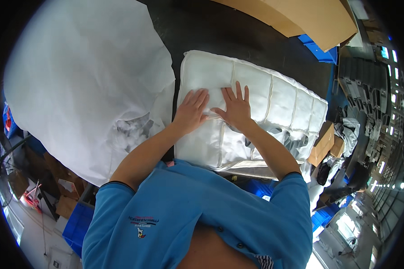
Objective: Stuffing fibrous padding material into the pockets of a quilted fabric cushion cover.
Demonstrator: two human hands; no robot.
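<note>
A white fabric panel [208, 69], sewn into several rectangular pockets by raised seams, lies spread on the dark table in front of me. Flat on its left part rests my left hand [191, 111], fingers together and stretched out. My right hand [236, 107] presses on the panel just beside it, with its fingers spread and thumb pointing at the left hand. Neither hand grips anything. Grey patches show through openings along the panel's near right side, partly behind my right forearm.
A large white sheet or sack [85, 76] with loose fluffy stuffing [132, 127] at its opening covers the left side. The dark table [193, 29] shows behind the panel. Cardboard [305, 18] and a blue bin [321, 50] stand at the far right; a brown carton [322, 144] sits nearer.
</note>
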